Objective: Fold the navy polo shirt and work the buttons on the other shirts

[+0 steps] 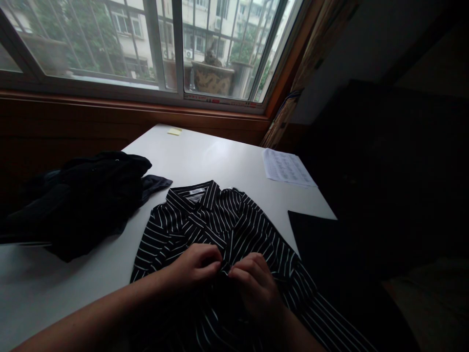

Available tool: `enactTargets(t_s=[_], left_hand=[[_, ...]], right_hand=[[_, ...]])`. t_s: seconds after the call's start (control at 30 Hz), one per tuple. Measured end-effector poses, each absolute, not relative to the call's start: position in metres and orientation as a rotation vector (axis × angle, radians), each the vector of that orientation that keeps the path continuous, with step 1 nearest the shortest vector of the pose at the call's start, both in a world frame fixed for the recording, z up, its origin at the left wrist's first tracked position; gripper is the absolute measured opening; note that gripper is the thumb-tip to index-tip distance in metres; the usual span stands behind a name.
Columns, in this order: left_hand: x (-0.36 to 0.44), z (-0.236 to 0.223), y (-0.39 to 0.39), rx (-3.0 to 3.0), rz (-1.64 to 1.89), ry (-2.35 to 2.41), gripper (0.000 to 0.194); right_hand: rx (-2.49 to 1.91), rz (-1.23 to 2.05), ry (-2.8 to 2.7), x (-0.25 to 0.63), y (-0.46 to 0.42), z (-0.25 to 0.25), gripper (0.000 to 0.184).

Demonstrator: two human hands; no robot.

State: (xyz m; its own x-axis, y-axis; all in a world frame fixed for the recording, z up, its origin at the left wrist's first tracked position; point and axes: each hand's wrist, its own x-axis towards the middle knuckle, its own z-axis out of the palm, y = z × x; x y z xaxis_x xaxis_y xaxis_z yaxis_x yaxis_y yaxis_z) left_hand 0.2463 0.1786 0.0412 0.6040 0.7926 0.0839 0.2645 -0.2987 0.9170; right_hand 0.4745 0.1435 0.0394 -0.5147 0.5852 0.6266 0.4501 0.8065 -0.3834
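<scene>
A black shirt with thin white stripes [252, 220] lies front up on the white table, its collar pointing toward the window. My left hand [201, 264] pinches the shirt's front near the middle. Close beside it, my right hand [252, 278] is also closed on the front of the shirt, fingertips almost meeting those of the left. The fabric between the two hands is lifted a little. Whether a button sits between the fingertips is too dark and small to tell. One sleeve stretches down to the lower right.
Dark clothes [91, 190] are heaped on the left of the white table [220, 156]. Printed sheets [287, 167] lie at the right edge, a yellow sticky note [175, 131] at the back. A dark flat item [315, 234] is at the right. Beyond stands a barred window [205, 49].
</scene>
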Motion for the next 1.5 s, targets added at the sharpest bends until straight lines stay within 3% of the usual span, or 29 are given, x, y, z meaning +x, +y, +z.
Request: enactTargets(t_s=[0.27, 0.87, 1.5], left_hand=[[0.245, 0.038, 0.178, 1.926, 0.643, 0.827, 0.014], [0.246, 0.04, 0.177, 2.045, 0.613, 0.787, 0.017], [0.244, 0.043, 0.177, 1.985, 0.577, 0.729, 0.023]], right_hand=[[-0.925, 0.219, -2.201, 0.469, 0.145, 0.034, 0.003], [-0.798, 0.137, -2.219, 0.467, 0.143, 0.043, 0.019], [-0.651, 0.14, -2.234, 0.472, 0.14, 0.038, 0.023]])
